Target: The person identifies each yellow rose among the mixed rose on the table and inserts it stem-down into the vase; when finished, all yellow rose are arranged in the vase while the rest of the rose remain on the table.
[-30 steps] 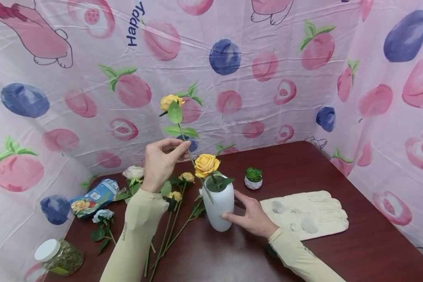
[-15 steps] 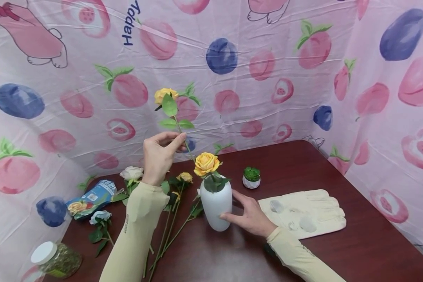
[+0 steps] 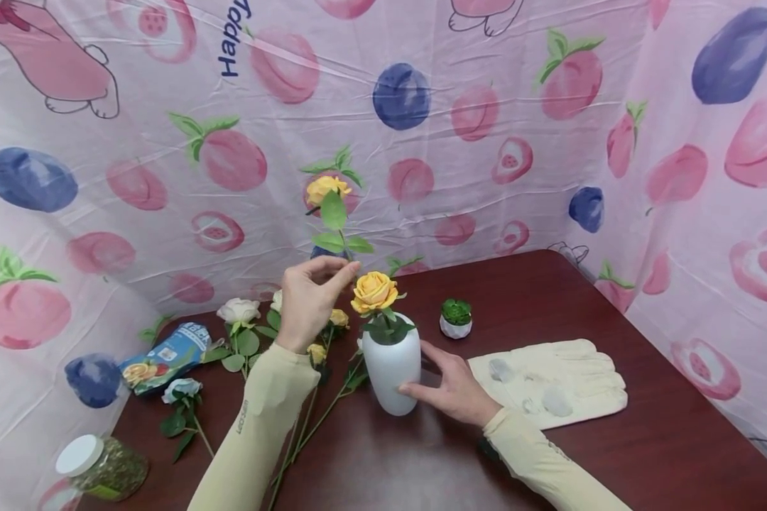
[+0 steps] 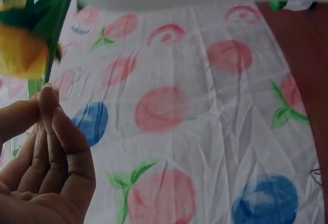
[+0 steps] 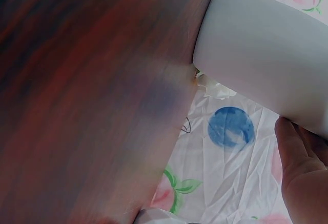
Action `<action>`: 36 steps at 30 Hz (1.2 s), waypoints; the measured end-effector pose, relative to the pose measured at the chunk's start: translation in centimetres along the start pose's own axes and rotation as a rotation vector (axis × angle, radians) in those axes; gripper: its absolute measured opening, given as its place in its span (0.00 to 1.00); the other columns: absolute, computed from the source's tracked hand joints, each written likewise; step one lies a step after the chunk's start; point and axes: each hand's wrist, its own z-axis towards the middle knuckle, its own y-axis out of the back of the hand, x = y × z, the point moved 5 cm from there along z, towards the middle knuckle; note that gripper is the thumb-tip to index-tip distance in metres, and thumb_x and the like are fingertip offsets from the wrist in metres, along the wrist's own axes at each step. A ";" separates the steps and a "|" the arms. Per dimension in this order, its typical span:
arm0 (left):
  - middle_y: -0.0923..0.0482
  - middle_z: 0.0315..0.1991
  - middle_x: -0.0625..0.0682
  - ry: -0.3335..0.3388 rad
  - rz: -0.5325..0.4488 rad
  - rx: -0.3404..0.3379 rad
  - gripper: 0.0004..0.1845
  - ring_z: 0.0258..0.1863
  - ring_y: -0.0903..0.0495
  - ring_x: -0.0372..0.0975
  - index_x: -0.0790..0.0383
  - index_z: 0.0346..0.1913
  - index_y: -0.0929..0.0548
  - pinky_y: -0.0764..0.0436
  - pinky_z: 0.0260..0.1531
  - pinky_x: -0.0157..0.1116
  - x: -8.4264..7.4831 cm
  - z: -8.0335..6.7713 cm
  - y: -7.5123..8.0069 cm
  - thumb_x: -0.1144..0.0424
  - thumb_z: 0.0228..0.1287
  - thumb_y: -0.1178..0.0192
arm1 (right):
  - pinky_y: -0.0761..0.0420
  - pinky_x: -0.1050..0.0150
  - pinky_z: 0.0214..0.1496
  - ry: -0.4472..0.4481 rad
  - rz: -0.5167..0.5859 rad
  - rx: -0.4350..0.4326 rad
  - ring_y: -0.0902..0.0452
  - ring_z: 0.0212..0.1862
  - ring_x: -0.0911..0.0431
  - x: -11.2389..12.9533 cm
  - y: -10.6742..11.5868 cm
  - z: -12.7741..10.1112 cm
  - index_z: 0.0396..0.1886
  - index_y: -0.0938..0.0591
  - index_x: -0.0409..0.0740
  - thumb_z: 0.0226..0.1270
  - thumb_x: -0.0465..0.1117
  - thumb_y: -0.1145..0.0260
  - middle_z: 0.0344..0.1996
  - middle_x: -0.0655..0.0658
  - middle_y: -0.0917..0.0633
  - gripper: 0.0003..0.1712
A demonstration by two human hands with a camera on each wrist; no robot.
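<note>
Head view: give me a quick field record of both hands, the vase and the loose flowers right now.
left hand: pinches the green stem of a small yellow artificial rose, held upright above the table
right hand: fingers rest against the side of the white oval ceramic vase
vase contents: one larger yellow rose with green leaves, standing in the mouth
loose flowers: white and yellow stems lying on the dark red-brown table, left of the vase
right of vase: small potted succulent, cream work gloves
</note>
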 end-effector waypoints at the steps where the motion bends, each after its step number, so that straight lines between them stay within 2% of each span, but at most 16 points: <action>1: 0.11 0.31 0.56 0.000 0.013 0.011 0.12 0.28 0.13 0.45 0.60 0.37 0.08 0.18 0.28 0.32 0.2 -0.4 -0.2 0.53 0.64 0.26 | 0.17 0.53 0.60 0.000 -0.001 0.000 0.19 0.63 0.55 0.0 0.0 0.0 0.73 0.27 0.51 0.61 0.50 0.21 0.64 0.49 0.18 0.41; 4: 0.11 0.31 0.55 -0.009 0.040 0.032 0.10 0.27 0.14 0.42 0.61 0.38 0.08 0.20 0.26 0.31 0.7 -1.3 -0.8 0.56 0.65 0.27 | 0.17 0.52 0.60 -0.001 -0.001 0.000 0.20 0.64 0.55 0.0 0.0 0.0 0.73 0.27 0.50 0.61 0.50 0.21 0.65 0.48 0.19 0.42; 9: 0.11 0.35 0.58 -0.007 0.006 0.079 0.04 0.30 0.15 0.37 0.64 0.41 0.09 0.18 0.32 0.30 1.3 -2.3 -1.0 0.67 0.66 0.30 | 0.17 0.49 0.60 0.014 -0.006 0.001 0.20 0.64 0.54 0.1 0.0 0.1 0.73 0.27 0.49 0.61 0.50 0.21 0.65 0.47 0.19 0.43; 13: 0.11 0.40 0.61 0.007 -0.030 0.135 0.07 0.35 0.14 0.36 0.67 0.43 0.09 0.17 0.37 0.30 2.0 -2.7 -1.2 0.72 0.64 0.32 | 0.16 0.52 0.60 0.017 -0.024 -0.003 0.19 0.63 0.55 0.2 0.1 0.2 0.73 0.27 0.49 0.60 0.49 0.20 0.64 0.48 0.18 0.43; 16: 0.12 0.41 0.61 0.024 -0.091 0.152 0.08 0.36 0.14 0.36 0.70 0.44 0.10 0.16 0.37 0.31 2.6 -2.8 -1.3 0.73 0.64 0.33 | 0.17 0.53 0.60 0.009 -0.027 -0.001 0.19 0.63 0.55 0.1 0.1 0.2 0.73 0.27 0.50 0.61 0.50 0.21 0.64 0.49 0.18 0.42; 21: 0.12 0.37 0.51 0.075 -0.233 0.185 0.09 0.31 0.15 0.35 0.76 0.45 0.13 0.17 0.31 0.31 3.5 -2.9 -1.3 0.75 0.64 0.35 | 0.17 0.49 0.60 -0.009 -0.009 0.006 0.19 0.64 0.53 0.0 -0.1 0.0 0.74 0.28 0.49 0.61 0.50 0.21 0.65 0.47 0.19 0.42; 24: 0.12 0.35 0.45 0.084 -0.283 0.200 0.09 0.29 0.16 0.34 0.80 0.45 0.14 0.17 0.30 0.30 4.0 -3.0 -1.3 0.76 0.64 0.35 | 0.17 0.48 0.60 -0.016 0.003 0.012 0.19 0.64 0.52 0.0 -0.2 0.0 0.74 0.28 0.49 0.62 0.50 0.21 0.65 0.47 0.18 0.42; 28: 0.12 0.35 0.43 0.055 -0.288 0.214 0.09 0.31 0.16 0.35 0.79 0.44 0.14 0.17 0.31 0.31 4.2 -3.2 -1.3 0.76 0.64 0.35 | 0.18 0.47 0.61 -0.021 0.005 0.013 0.20 0.64 0.54 0.0 -0.2 -0.1 0.74 0.28 0.50 0.62 0.50 0.21 0.65 0.47 0.19 0.42; 32: 0.12 0.36 0.46 0.003 -0.252 0.233 0.08 0.36 0.15 0.37 0.76 0.43 0.12 0.16 0.39 0.32 4.3 -3.5 -1.3 0.76 0.63 0.32 | 0.19 0.46 0.61 -0.012 0.000 0.008 0.21 0.65 0.54 0.0 -0.2 0.0 0.74 0.28 0.50 0.62 0.49 0.21 0.65 0.47 0.19 0.42; 36: 0.14 0.37 0.49 -0.044 -0.261 0.244 0.07 0.40 0.17 0.38 0.79 0.41 0.12 0.17 0.45 0.32 4.6 -3.8 -1.4 0.79 0.60 0.32 | 0.18 0.47 0.61 0.003 0.003 0.010 0.21 0.65 0.54 0.1 -0.1 0.1 0.74 0.28 0.50 0.62 0.48 0.22 0.65 0.47 0.19 0.42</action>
